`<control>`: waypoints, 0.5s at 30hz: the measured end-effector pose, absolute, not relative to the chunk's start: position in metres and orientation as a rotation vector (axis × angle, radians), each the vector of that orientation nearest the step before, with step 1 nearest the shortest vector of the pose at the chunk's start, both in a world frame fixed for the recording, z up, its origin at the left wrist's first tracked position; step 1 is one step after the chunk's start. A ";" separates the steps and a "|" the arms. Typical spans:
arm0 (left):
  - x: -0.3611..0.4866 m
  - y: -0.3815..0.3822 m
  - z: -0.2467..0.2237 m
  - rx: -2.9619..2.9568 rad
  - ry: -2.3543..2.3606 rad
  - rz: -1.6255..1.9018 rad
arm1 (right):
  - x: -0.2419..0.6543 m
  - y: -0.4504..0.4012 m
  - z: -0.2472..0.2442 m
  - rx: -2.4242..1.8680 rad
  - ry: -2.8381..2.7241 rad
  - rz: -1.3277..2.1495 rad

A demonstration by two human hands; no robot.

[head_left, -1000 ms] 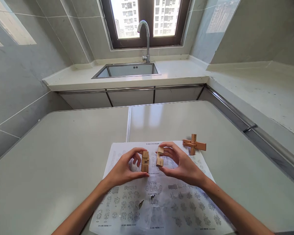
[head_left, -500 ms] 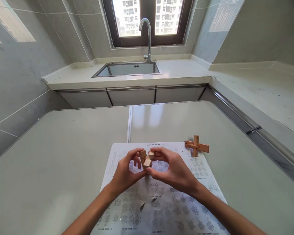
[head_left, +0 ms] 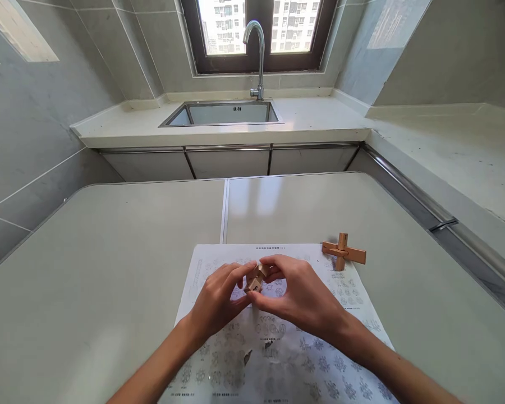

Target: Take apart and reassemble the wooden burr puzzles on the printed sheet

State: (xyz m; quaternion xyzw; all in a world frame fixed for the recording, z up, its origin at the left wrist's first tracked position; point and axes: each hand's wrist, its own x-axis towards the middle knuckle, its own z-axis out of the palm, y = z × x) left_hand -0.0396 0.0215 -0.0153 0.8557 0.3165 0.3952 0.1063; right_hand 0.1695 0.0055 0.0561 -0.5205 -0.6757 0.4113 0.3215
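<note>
two bare hands, small notched light-brown wooden blocks (head_left: 256, 279) between them.
left hand (head_left: 220, 293) and right hand (head_left: 299, 287): fingers of each clamped on the blocks, over the white printed paper sheet (head_left: 278, 359) on the pale glossy desk (head_left: 151, 235). orange-brown wooden cross-shaped piece (head_left: 343, 252) sits at the sheet's far right corner, apart from both hands.
</note>
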 end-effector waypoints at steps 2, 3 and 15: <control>-0.039 0.021 -0.015 2.557 0.880 1.131 | 0.168 0.006 0.061 -1.391 -1.803 1.054; -0.039 0.020 -0.015 2.564 0.861 1.113 | 0.168 0.007 0.064 -1.398 -1.819 1.046; -0.038 0.013 0.006 1.679 1.001 1.049 | 0.184 0.030 0.060 -1.208 -1.934 1.126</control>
